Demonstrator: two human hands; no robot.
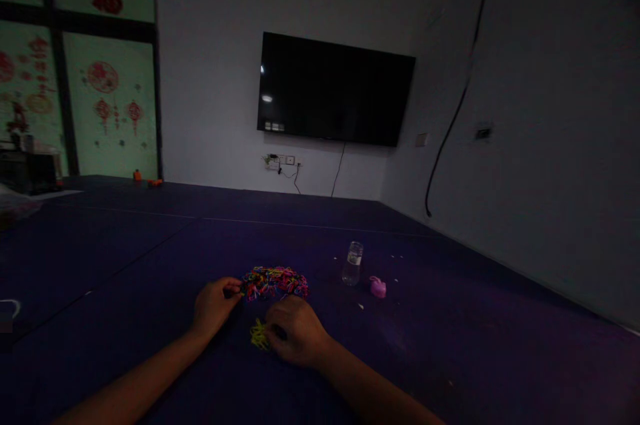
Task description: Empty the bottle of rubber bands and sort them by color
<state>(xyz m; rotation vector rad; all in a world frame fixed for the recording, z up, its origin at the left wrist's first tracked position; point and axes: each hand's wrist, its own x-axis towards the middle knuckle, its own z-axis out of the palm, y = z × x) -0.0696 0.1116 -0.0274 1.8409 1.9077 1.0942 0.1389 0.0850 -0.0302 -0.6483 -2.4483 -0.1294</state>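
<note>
1 multicol. heap of thin, rubbery-looking loops (275,280), our L hand (216,303) at edge; 1 small yellow loop pile (259,335), by our curled R hand (295,330). Grips: can't tell. Step prob. colour-sorting; next needs fine pinch.

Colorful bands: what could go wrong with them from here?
The mixed pile looks tangled, so a tug from the left fingers might drag extra bands along.

The yellow bands lie close by; a nudge could mix them in.

The bottle stands near the right hand; a wide sweep might topple it.
</note>
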